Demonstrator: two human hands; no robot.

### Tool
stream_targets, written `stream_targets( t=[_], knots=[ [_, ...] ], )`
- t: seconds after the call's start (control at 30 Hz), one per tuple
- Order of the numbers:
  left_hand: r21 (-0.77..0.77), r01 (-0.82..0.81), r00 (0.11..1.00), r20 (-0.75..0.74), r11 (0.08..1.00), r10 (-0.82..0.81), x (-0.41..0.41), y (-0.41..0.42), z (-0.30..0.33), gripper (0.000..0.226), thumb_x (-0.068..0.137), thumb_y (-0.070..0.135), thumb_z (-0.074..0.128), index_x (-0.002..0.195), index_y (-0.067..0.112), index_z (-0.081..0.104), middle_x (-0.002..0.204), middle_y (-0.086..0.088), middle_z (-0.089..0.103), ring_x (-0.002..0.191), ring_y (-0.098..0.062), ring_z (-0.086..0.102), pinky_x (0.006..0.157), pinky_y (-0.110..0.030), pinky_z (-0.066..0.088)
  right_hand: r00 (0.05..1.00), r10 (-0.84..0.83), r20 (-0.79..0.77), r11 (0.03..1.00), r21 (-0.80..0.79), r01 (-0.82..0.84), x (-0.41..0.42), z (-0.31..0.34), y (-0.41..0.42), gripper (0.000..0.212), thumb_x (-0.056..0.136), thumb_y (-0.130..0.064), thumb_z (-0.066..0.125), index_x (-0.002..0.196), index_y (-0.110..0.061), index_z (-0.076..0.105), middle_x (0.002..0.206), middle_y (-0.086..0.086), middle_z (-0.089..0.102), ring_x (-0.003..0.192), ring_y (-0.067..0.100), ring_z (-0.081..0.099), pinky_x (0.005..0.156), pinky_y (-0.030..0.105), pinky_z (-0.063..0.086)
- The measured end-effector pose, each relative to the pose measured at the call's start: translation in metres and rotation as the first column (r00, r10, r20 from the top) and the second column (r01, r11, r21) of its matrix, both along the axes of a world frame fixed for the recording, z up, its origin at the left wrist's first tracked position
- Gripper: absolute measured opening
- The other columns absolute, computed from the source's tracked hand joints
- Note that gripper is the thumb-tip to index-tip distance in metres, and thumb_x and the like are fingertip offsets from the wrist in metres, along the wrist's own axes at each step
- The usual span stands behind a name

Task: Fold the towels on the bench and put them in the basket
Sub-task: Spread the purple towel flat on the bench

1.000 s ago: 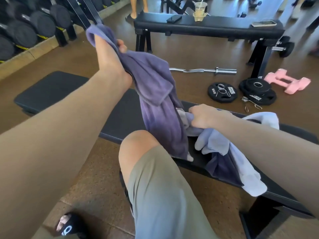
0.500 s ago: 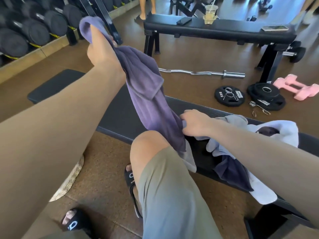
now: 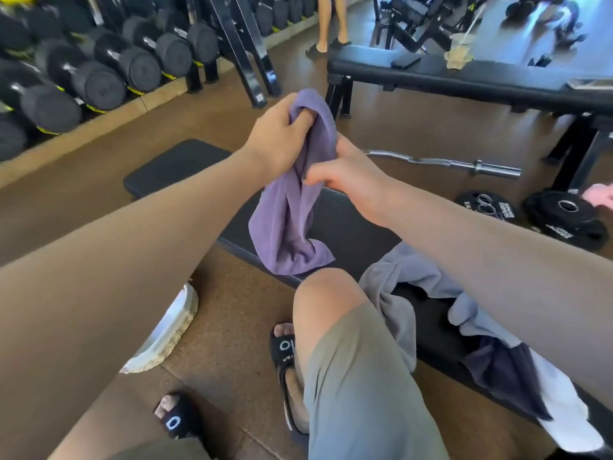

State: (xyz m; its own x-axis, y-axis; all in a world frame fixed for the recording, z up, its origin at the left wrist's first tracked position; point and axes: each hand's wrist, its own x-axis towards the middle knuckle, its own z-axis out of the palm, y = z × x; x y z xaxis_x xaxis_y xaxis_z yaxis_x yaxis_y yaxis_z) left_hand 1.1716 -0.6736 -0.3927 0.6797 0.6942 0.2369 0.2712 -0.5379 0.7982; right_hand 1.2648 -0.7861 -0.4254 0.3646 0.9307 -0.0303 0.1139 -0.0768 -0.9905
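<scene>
We are holding the purple towel up over the bench, our left hand gripping its top with curled fingers, our right hand pinching its edge; more towels are lying on the bench, and the basket is sitting on the floor beside the bench

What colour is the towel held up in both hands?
Purple, a plain muted lavender; the towel shows clearly in the head view.

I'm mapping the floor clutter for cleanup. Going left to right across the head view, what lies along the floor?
Basket → purple towel held in both hands → curl bar → weight plates → pink dumbbell.
</scene>
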Motion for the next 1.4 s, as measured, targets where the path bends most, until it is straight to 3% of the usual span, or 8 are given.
stream_targets(
  t=[0.17,0.37,0.57,0.67,0.87,1.1,1.23,1.4],
  knots=[
    [0.139,0.055,0.997,-0.065,0.989,-0.047,-0.022,0.019,-0.01,0.02,0.101,0.02,0.047,0.107,0.009,0.062,0.104,-0.007,0.068,0.092,-0.018,0.058,0.079,-0.02,0.046,0.938,-0.28,0.202,0.96,0.044,0.277,-0.005,-0.003,0.023,0.006,0.079,-0.009,0.061,0.083,-0.005,0.058,0.075,0.007,0.057,0.074,0.021,0.053,0.07,0.037,0.043],
    [0.377,0.163,0.938,-0.344,0.912,-0.026,-0.062,0.04,-0.021,0.014,0.087,0.015,0.061,0.091,0.008,0.05,0.079,-0.001,0.057,0.075,-0.024,0.049,0.06,-0.017,0.037,0.76,-0.496,0.42,0.867,0.185,0.463,0.007,-0.001,0.03,0.031,0.089,-0.004,0.042,0.062,-0.017,0.032,0.062,-0.001,0.035,0.058,0.013,0.029,0.048,0.023,0.024],
    [0.343,0.105,0.882,-0.465,0.933,0.072,-0.086,0.066,-0.029,0.027,0.09,0.018,0.059,0.068,0.017,0.043,0.066,-0.001,0.051,0.064,-0.019,0.046,0.056,-0.03,0.034,0.467,0.123,0.876,0.903,-0.294,0.313,0.024,-0.018,0.037,0.019,0.09,-0.021,0.048,0.071,-0.019,0.046,0.079,0.004,0.055,0.076,0.03,0.055,0.063,0.033,0.038],
    [0.339,0.108,0.902,-0.428,0.935,0.051,-0.081,0.067,-0.028,0.03,0.091,0.015,0.056,0.065,0.018,0.041,0.064,0.0,0.048,0.061,-0.015,0.043,0.055,-0.025,0.031,0.549,0.268,0.792,0.893,-0.417,0.166,0.016,-0.027,0.045,0.005,0.086,-0.014,0.053,0.087,-0.012,0.05,0.087,0.007,0.058,0.079,0.03,0.056,0.063,0.037,0.042],
    [0.374,0.142,0.924,-0.383,0.916,0.013,-0.069,0.065,-0.028,0.021,0.091,0.022,0.057,0.073,0.014,0.049,0.066,0.0,0.053,0.068,-0.023,0.053,0.062,-0.036,0.041,0.824,0.015,0.567,0.999,-0.039,0.009,-0.017,-0.028,0.061,0.016,0.086,-0.002,0.054,0.077,-0.015,0.052,0.071,0.0,0.055,0.064,0.015,0.049,0.051,0.016,0.033],
    [0.348,0.149,0.779,-0.618,0.926,0.107,-0.104,0.089,-0.044,0.024,0.097,0.036,0.054,0.079,0.02,0.052,0.075,0.002,0.057,0.08,-0.026,0.058,0.065,-0.035,0.041,0.169,-0.04,0.985,0.97,-0.003,0.245,0.019,-0.017,0.059,0.02,0.083,-0.005,0.046,0.068,-0.016,0.04,0.062,-0.001,0.041,0.068,0.032,0.045,0.053,0.034,0.019],
    [0.215,0.191,0.561,-0.824,0.958,0.073,-0.13,0.104,-0.048,0.037,0.096,0.051,0.051,0.08,0.019,0.061,0.076,-0.001,0.063,0.073,-0.021,0.059,0.067,-0.035,0.044,0.429,0.214,0.877,0.918,-0.331,0.22,0.024,-0.025,0.058,0.023,0.082,-0.002,0.043,0.062,-0.014,0.042,0.066,0.003,0.047,0.068,0.029,0.046,0.054,0.03,0.027],
    [0.435,0.248,0.36,-0.871,0.865,0.335,-0.131,0.125,-0.041,0.026,0.095,0.042,0.045,0.082,0.023,0.058,0.079,0.002,0.057,0.081,-0.025,0.059,0.064,-0.032,0.041,0.661,0.466,0.588,0.798,-0.603,-0.026,0.02,-0.034,0.065,0.012,0.078,-0.007,0.05,0.068,-0.014,0.048,0.07,0.003,0.047,0.066,0.021,0.04,0.058,0.032,0.032]
  ],
)
